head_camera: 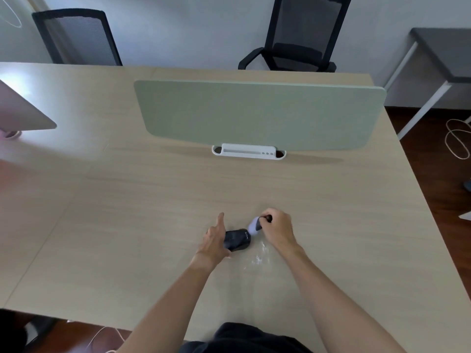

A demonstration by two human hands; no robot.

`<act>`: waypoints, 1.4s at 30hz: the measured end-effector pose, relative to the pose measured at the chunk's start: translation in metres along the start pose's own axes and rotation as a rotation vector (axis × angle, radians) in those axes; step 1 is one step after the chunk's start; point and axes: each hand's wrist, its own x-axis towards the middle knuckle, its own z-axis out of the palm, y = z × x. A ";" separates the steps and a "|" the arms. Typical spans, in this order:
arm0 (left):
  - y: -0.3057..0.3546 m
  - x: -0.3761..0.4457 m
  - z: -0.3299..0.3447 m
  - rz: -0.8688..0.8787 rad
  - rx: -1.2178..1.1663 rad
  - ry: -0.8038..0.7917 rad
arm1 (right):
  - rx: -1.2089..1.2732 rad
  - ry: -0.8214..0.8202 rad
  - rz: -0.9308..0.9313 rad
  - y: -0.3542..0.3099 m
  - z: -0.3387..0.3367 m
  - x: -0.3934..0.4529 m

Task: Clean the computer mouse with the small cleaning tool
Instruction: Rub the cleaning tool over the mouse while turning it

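Note:
A dark computer mouse (238, 239) lies on the light wooden desk (153, 212) near the front middle. My left hand (215, 242) presses against its left side and holds it, with the index finger stretched forward. My right hand (277, 229) is closed around a small cleaning tool (254, 226) with a pale lilac head and a dark handle. The tool's pale head touches the far right end of the mouse.
A crumpled clear plastic wrapper (258, 257) lies just right of the mouse. A green divider panel (254, 115) on a white stand (248, 151) crosses the desk's middle. Two black chairs (298, 36) stand behind. A monitor corner (23, 113) juts in at left.

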 end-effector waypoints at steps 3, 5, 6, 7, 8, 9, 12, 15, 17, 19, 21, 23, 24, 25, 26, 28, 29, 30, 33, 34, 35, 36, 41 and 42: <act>0.000 0.000 0.001 0.000 -0.013 -0.002 | 0.118 -0.086 -0.052 -0.026 0.021 -0.013; -0.001 0.000 0.000 0.000 -0.034 -0.009 | 0.125 -0.188 -0.052 -0.031 0.037 -0.018; -0.002 0.000 -0.001 0.003 -0.047 -0.014 | 0.105 -0.209 -0.051 -0.029 0.042 -0.018; -0.004 0.001 -0.002 0.007 -0.056 -0.022 | 0.087 -0.205 -0.046 -0.025 0.042 -0.018; -0.006 0.001 -0.002 0.018 -0.059 -0.026 | 0.081 -0.186 -0.040 -0.020 0.039 -0.016; -0.007 0.001 -0.002 0.026 -0.058 -0.027 | 0.077 -0.160 -0.036 -0.016 0.033 -0.015; -0.008 0.000 -0.002 0.025 -0.044 -0.019 | -0.036 -0.083 -0.026 0.002 0.013 -0.006; -0.006 -0.002 -0.003 0.023 -0.051 -0.037 | -0.085 -0.065 0.036 0.013 -0.002 -0.001; -0.006 -0.002 -0.003 0.047 -0.047 -0.035 | -0.008 -0.056 0.029 0.009 -0.001 -0.003; -0.007 0.000 -0.003 0.085 -0.041 -0.029 | 0.114 -0.094 0.007 -0.003 0.005 -0.011; -0.008 0.001 -0.004 0.115 -0.037 -0.037 | 0.187 -0.151 0.011 -0.008 0.012 -0.019; -0.011 0.002 -0.006 0.140 -0.010 -0.046 | 0.182 -0.159 0.026 -0.001 0.016 -0.023; -0.013 0.003 -0.007 0.152 0.016 -0.050 | 0.165 -0.140 0.037 0.003 0.015 -0.024; -0.014 0.003 -0.008 0.163 0.038 -0.052 | 0.136 -0.120 0.047 0.007 0.012 -0.024; -0.015 0.004 -0.008 0.169 0.053 -0.056 | 0.095 -0.107 0.050 0.010 0.008 -0.023; -0.014 0.006 -0.008 0.189 0.067 -0.069 | 0.050 -0.093 0.044 0.014 -0.002 -0.019; -0.013 0.007 -0.008 0.208 0.072 -0.077 | 0.063 -0.085 0.039 0.013 -0.006 -0.017; -0.010 0.006 -0.007 0.227 0.072 -0.084 | 0.088 -0.074 0.032 0.010 -0.008 -0.016; 0.000 -0.001 0.001 0.206 0.020 -0.061 | 0.140 -0.047 -0.009 0.001 -0.009 -0.015; 0.005 -0.004 0.006 0.162 -0.009 -0.037 | 0.132 -0.046 -0.014 -0.002 -0.007 -0.014; 0.010 -0.006 0.011 0.110 -0.032 0.005 | 0.125 -0.053 -0.019 -0.003 -0.003 -0.013; 0.014 -0.008 0.017 0.059 -0.034 0.064 | 0.118 -0.069 -0.017 -0.004 0.001 -0.013; 0.029 -0.010 0.029 -0.156 0.074 0.162 | 0.048 -0.169 0.005 0.004 0.011 -0.014; 0.030 -0.009 0.028 -0.166 0.034 0.146 | 0.008 -0.186 0.019 0.007 0.010 -0.014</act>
